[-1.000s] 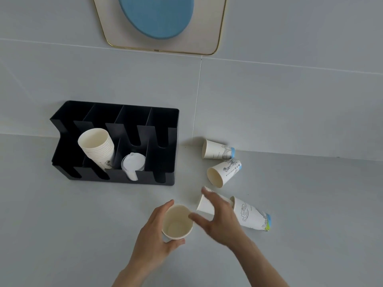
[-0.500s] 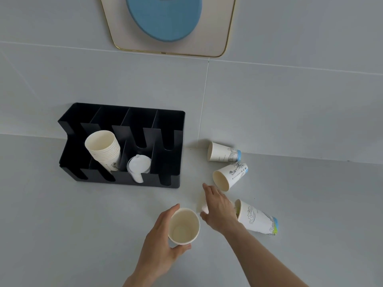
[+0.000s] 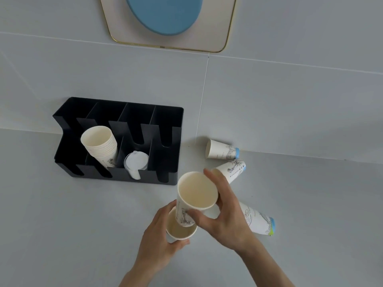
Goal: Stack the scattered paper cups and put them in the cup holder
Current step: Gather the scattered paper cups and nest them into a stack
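— Nesting now? The right hand [image 3: 224, 212] has its grip closed around one paper cup [image 3: 195, 193], base entering the cup [image 3: 180, 229] that the left hand [image 3: 160, 235] grips.

— Yes. One stack [image 3: 99, 143] already stands in the cup holder [image 3: 165, 114]; three cups [image 3: 222, 149] still lie on the counter [image 3: 62, 224].

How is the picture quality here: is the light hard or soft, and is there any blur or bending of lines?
Head view: the light is soft and even, with only faint shadows beside the black plastic cup holder and the fallen paper cups; no strong glare shows; the wall's tile seams bend slightly, a wide-angle effect; the right hand and its white paper cup look a little soft.
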